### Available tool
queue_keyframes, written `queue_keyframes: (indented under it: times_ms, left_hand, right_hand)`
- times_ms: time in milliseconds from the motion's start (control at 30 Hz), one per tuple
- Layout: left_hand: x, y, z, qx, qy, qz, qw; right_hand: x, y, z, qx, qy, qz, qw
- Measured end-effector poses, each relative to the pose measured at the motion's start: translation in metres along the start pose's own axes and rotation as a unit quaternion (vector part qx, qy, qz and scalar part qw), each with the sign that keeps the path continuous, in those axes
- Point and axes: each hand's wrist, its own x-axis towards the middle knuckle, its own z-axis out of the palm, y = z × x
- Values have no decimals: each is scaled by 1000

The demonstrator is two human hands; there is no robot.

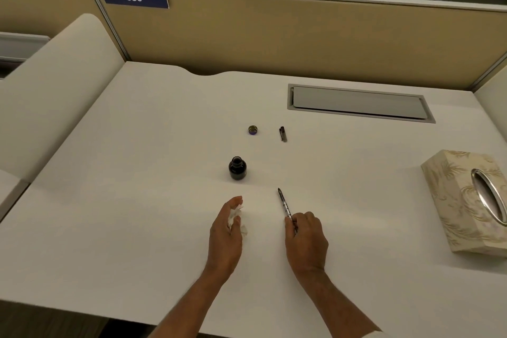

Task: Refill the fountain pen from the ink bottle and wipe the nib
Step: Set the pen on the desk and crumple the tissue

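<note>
The dark ink bottle stands uncapped and upright near the middle of the white desk. Its round cap lies farther back, and the pen cap lies to the right of it. My right hand grips the fountain pen by its rear end, nib pointing away toward the bottle, low over the desk. My left hand rests on the desk to the left, fingers curled around a crumpled white tissue. Pen and tissue are apart.
A patterned tissue box sits at the desk's right edge. A grey cable hatch is set into the desk at the back right. A tan partition bounds the far side, and a cream panel stands on the left.
</note>
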Motion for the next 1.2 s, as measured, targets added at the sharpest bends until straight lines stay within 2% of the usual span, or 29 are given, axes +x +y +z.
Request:
queue_keyframes:
  times_ms: [633,767,833,967,1067,1200]
  left_hand:
    - [-9,0,-44,-64,-38,-5,997]
    - [-22,9,-53,-91,-50,-22,994]
    - [-32,15,-54,-102,-61,-24,993]
    - [-55,21,-52,-128,-67,-22,989]
    - [-76,25,-51,-165,-63,-18,984]
    - [-112,31,-52,-201,-54,-7,978]
  right_hand:
    - [-15,-13,-9,16,4,42,999]
    - [-37,-37,-33,99,13,14,995]
    - [-51,-57,-47,190,-9,15,982]
    - [-74,-92,-76,352,-115,81,925]
    - [-92,-106,-92,410,-183,112,887]
    - [-116,-111,-111,471,-207,131,847]
